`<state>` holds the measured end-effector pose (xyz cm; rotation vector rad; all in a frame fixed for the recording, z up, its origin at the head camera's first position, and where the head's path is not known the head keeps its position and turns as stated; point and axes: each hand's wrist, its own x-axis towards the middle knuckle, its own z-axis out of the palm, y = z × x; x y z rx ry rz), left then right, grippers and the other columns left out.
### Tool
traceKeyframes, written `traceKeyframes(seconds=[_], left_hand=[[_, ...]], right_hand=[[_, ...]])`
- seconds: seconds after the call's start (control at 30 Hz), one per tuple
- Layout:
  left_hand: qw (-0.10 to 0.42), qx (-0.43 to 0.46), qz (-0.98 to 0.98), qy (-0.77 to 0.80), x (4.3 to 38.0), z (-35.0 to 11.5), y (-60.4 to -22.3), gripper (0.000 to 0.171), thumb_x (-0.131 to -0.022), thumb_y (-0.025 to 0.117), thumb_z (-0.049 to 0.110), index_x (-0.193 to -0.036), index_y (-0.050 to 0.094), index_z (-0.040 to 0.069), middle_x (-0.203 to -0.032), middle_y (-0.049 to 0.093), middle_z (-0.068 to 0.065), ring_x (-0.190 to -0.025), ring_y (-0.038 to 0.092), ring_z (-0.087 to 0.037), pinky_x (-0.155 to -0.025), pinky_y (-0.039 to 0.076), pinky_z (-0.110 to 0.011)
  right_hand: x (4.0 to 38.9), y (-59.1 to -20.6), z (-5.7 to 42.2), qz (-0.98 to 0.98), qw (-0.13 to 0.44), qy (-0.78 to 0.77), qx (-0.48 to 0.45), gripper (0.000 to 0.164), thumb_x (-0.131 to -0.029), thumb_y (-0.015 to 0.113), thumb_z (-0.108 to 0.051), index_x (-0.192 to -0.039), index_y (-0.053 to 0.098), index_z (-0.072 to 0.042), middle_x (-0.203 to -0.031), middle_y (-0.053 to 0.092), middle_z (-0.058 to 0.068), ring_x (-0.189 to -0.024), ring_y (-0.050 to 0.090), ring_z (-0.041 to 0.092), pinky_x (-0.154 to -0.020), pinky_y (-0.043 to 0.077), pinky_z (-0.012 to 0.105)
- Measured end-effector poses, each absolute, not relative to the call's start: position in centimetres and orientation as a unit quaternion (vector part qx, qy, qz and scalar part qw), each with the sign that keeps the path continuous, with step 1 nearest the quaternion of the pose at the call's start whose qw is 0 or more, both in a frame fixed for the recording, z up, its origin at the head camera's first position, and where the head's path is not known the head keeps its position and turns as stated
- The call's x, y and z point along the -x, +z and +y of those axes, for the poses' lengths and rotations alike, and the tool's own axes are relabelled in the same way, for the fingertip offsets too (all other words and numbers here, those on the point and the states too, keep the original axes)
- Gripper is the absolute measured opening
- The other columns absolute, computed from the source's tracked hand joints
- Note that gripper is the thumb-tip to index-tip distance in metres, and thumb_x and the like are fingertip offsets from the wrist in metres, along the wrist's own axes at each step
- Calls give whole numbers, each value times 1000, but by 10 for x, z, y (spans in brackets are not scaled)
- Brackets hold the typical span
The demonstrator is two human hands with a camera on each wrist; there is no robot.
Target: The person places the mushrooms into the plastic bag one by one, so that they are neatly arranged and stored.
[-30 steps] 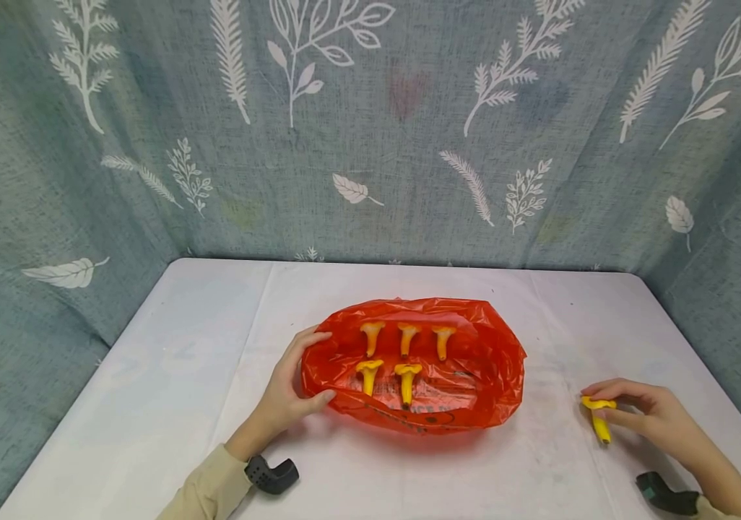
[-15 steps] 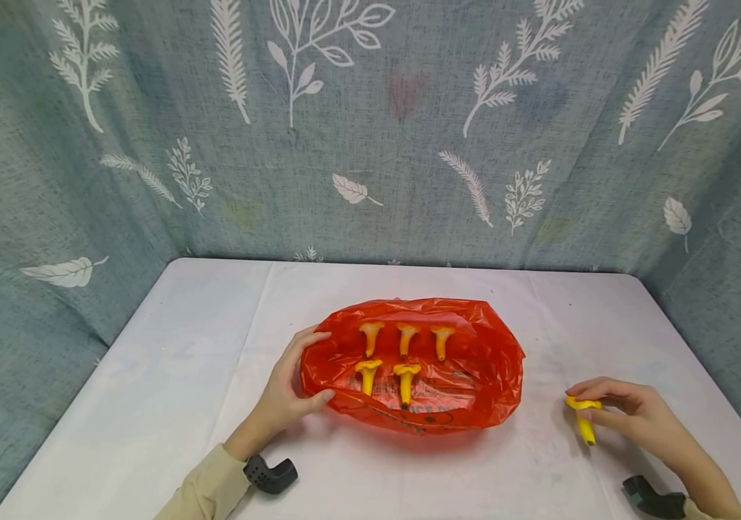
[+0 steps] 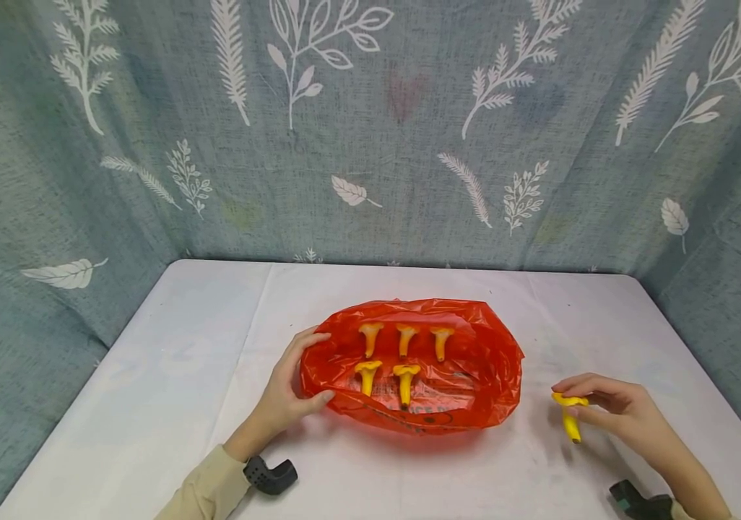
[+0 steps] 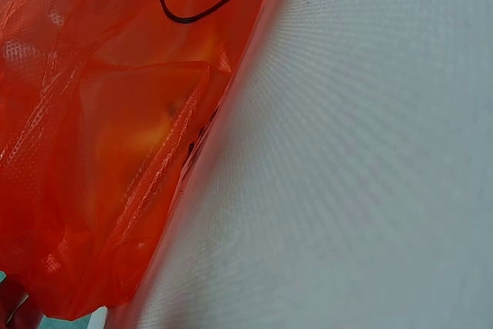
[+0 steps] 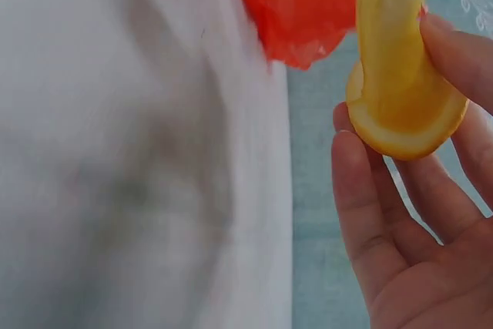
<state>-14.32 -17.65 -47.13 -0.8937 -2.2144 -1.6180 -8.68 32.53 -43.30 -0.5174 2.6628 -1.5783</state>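
Observation:
In the head view, a thin red plastic bag lies spread with its mouth facing up, in the middle of the table. Several yellow chanterelle mushrooms sit inside it in two rows. My left hand holds the bag's left edge, fingers over the rim and thumb at the front. Right of the bag, my right hand pinches another chanterelle mushroom by its cap, stem pointing down. The right wrist view shows this mushroom between thumb and fingers. Red film fills the left side of the left wrist view.
A white cloth covers the table. Grey-blue curtains with white leaf prints hang behind and at both sides. Black wrist devices sit on the left wrist and the right wrist.
My right hand has moved left toward the bag, carrying the pinched chanterelle mushroom. The left hand, the bag and the mushrooms inside have stayed in place.

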Motion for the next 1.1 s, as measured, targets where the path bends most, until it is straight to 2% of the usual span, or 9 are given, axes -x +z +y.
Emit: traceKeyframes(seconds=[0.13,0.27,1.1], left_hand=[[123,308,-759,-560,149,-179,-483,78,-71,80,8,-141,46,7,-148,42,-11,-133,42,-24,-103,45,-30],[126,312,-757,-561,151,-180,-486,76,-74,80,13,-142,46,10,-149,42,-8,-134,42,-26,-105,44,-31],[123,307,-761,-558,149,-180,-483,76,-74,80,14,-142,46,9,-149,41,-5,-135,41,-27,-103,45,-32]], right_hand=[[87,-427,320,840,-3,-511,181,18,-89,68,5,-104,71,-3,-111,71,10,-104,64,10,-84,54,21],[87,-421,315,841,-10,-506,189,19,-88,68,5,-104,71,-4,-110,70,9,-105,64,10,-85,54,22],[98,-386,287,843,-41,-481,235,23,-84,73,5,-101,72,-10,-111,71,6,-106,65,13,-87,53,20]])
